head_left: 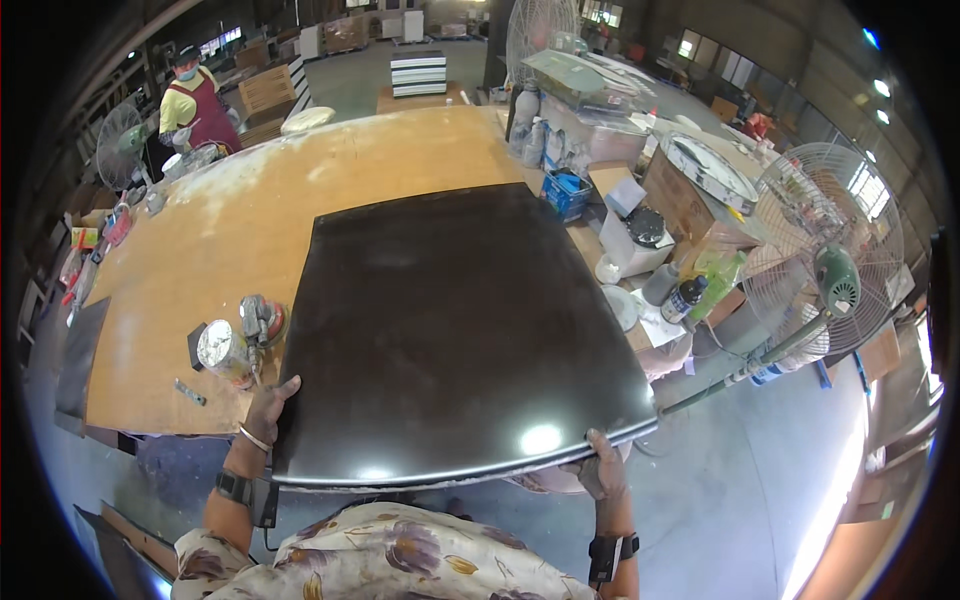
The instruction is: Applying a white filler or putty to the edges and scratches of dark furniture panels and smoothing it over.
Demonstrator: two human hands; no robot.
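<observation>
A large glossy dark brown panel [440, 320] lies on the wooden worktable [240, 230], its near edge reaching out past the table toward me. My left hand [268, 408] grips the panel's left edge close to the front corner, thumb at the top. On the near edge, toward the right corner, my right hand [603, 467] holds on with its thumb over the top; its other fingers are partly hidden below. Just beyond my left hand stand a power sander [262, 320] with a red and grey body and a can [224, 350] smeared with white.
Left of the can lies a small flat tool [189, 392]. Bottles [684, 298], a blue basket [566, 194] and boxes [690, 190] crowd the right side. A caged fan [835, 270] stands far right. A co-worker [200, 110] is at the far left.
</observation>
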